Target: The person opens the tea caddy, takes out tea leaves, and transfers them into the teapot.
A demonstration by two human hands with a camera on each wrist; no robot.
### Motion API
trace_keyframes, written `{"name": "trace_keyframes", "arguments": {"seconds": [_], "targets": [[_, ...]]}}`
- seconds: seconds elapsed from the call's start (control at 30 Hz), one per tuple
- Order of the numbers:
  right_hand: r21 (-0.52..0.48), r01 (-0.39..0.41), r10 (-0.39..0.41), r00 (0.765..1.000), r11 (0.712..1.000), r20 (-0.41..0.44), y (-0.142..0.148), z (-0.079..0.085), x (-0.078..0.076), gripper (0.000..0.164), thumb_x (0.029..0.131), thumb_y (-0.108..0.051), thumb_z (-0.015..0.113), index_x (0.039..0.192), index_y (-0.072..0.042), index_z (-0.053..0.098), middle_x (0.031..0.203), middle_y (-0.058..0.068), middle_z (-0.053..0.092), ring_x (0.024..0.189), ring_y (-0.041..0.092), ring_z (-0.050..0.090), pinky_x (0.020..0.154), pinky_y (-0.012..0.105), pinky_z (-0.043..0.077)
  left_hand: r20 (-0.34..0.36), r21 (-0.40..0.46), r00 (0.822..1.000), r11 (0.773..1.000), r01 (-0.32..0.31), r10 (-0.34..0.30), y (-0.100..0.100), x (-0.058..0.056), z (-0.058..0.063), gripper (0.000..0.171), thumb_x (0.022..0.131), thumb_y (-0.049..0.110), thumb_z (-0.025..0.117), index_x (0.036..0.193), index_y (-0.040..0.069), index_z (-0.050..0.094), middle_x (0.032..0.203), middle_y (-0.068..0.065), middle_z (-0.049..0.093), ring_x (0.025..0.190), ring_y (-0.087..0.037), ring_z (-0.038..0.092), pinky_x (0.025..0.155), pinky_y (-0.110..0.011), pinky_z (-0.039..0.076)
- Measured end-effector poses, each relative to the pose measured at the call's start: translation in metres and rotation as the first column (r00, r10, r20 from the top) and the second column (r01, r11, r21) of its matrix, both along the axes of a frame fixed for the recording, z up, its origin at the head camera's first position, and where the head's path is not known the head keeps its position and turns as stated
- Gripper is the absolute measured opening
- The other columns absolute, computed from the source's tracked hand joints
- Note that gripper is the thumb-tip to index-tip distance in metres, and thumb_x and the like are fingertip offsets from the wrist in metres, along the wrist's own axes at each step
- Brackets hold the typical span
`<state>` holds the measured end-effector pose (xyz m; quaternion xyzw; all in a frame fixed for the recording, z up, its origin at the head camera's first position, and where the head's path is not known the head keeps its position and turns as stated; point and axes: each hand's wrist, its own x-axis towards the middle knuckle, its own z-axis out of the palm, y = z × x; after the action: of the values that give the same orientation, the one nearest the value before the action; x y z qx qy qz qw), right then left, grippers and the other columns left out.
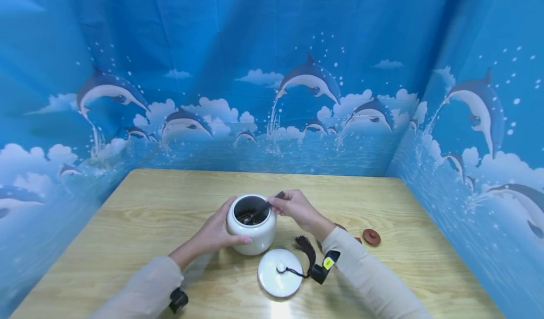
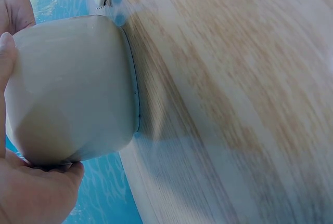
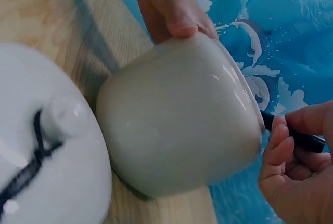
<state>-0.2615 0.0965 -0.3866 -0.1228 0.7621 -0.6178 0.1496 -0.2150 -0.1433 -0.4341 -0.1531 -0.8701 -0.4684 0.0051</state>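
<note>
A rounded white jar (image 1: 264, 237) stands uncovered on the wooden table, its mouth facing up. My left hand (image 1: 214, 231) grips its left side, fingers around the far side and thumb across the near side. Between the thumb and fingers of my right hand (image 1: 299, 210) is the dark handle of a slim tool (image 3: 308, 142) that slants down into the jar. Dark material shows inside the jar around the tool's lower end, whose shape I cannot tell. The white lid (image 1: 274, 283), with a cord and dark tassel (image 1: 306, 247), lies in front of the jar.
A small round reddish-brown lid (image 1: 371, 237) lies on the table (image 1: 170, 196) at the right. Other brown pieces (image 1: 358, 239) are partly hidden behind my right forearm. A blue curtain (image 1: 238, 73) printed with dolphins hangs around the table's back and sides.
</note>
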Motion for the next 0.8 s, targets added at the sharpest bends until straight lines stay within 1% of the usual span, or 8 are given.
{"name": "trace_keyframes", "arguments": {"seconds": [0.07,0.13,0.27,0.37,0.43,0.53,0.6,0.8], "targets": [[0.074,0.004,0.005,0.993,0.997,-0.122,0.0015,0.0018,0.0000,0.021,0.093,-0.015,0.061,0.105,0.001,0.068,0.084,0.002,0.068,0.078,0.015,0.062,0.073,0.025,0.053,-0.004,0.003,1.000,1.000,0.002,-0.002,0.0000,0.0001,0.0001,0.124,0.057,0.045,0.090,0.153,0.010,0.019,0.150,-0.015,0.038,0.136,-0.037,0.036,0.111,-0.061,0.025],[0.159,0.013,0.030,0.965,0.987,-0.262,0.0026,0.0040,0.0000,0.019,0.093,-0.015,0.061,0.106,-0.004,0.069,0.091,0.004,0.070,0.082,0.019,0.064,0.072,0.027,0.054,-0.004,0.007,1.000,1.000,0.003,-0.003,0.0003,0.0004,0.0005,0.124,0.057,0.044,0.090,0.153,0.009,0.019,0.150,-0.015,0.038,0.136,-0.037,0.036,0.111,-0.061,0.025],[0.318,0.013,0.149,0.864,0.948,-0.481,0.0020,0.0076,-0.0005,0.017,0.092,-0.012,0.063,0.106,-0.007,0.071,0.093,0.004,0.071,0.075,0.016,0.064,0.065,0.026,0.054,-0.012,0.010,1.000,1.000,0.007,-0.006,0.0002,0.0002,0.0007,0.123,0.058,0.044,0.090,0.152,0.009,0.020,0.149,-0.014,0.040,0.135,-0.036,0.037,0.111,-0.060,0.026],[0.403,0.013,0.239,0.788,0.915,-0.568,-0.0007,0.0066,-0.0007,0.016,0.091,-0.010,0.064,0.105,-0.007,0.071,0.091,0.002,0.070,0.069,0.008,0.058,0.060,0.023,0.052,-0.017,0.014,1.000,1.000,0.010,-0.010,0.0002,0.0001,0.0011,0.121,0.058,0.044,0.090,0.152,0.010,0.021,0.148,-0.013,0.041,0.135,-0.035,0.039,0.111,-0.060,0.026],[0.432,0.015,0.273,0.755,0.902,-0.596,-0.0025,0.0052,-0.0003,0.016,0.091,-0.008,0.064,0.105,-0.007,0.071,0.091,0.002,0.069,0.068,0.006,0.056,0.059,0.021,0.051,-0.019,0.016,1.000,1.000,0.014,-0.014,0.0006,0.0002,0.0016,0.119,0.059,0.043,0.090,0.152,0.011,0.022,0.147,-0.012,0.042,0.134,-0.034,0.040,0.110,-0.060,0.027],[0.461,0.012,0.306,0.732,0.887,-0.608,-0.0043,0.0040,0.0003,0.014,0.090,-0.008,0.065,0.103,-0.006,0.071,0.090,0.002,0.069,0.066,0.006,0.054,0.057,0.021,0.049,-0.016,0.016,1.000,1.000,0.017,-0.017,0.0011,0.0004,0.0026,0.118,0.059,0.042,0.090,0.151,0.012,0.023,0.147,-0.010,0.043,0.133,-0.034,0.041,0.110,-0.060,0.027],[0.474,0.008,0.319,0.730,0.880,-0.604,-0.0047,0.0044,0.0008,0.014,0.090,-0.008,0.065,0.102,-0.005,0.071,0.089,0.002,0.069,0.064,0.006,0.053,0.056,0.021,0.048,-0.014,0.017,1.000,1.000,0.019,-0.019,0.0010,0.0005,0.0029,0.118,0.059,0.042,0.090,0.152,0.012,0.023,0.147,-0.010,0.043,0.134,-0.034,0.041,0.110,-0.060,0.027],[0.504,-0.018,0.344,0.751,0.864,-0.564,-0.0042,0.0060,0.0014,0.014,0.090,-0.010,0.065,0.101,-0.005,0.072,0.086,0.002,0.069,0.062,0.007,0.052,0.055,0.022,0.048,-0.010,0.014,1.000,1.000,0.016,-0.016,-0.0001,0.0006,0.0018,0.120,0.059,0.043,0.089,0.152,0.010,0.020,0.148,-0.013,0.041,0.135,-0.035,0.039,0.110,-0.061,0.026]]}}
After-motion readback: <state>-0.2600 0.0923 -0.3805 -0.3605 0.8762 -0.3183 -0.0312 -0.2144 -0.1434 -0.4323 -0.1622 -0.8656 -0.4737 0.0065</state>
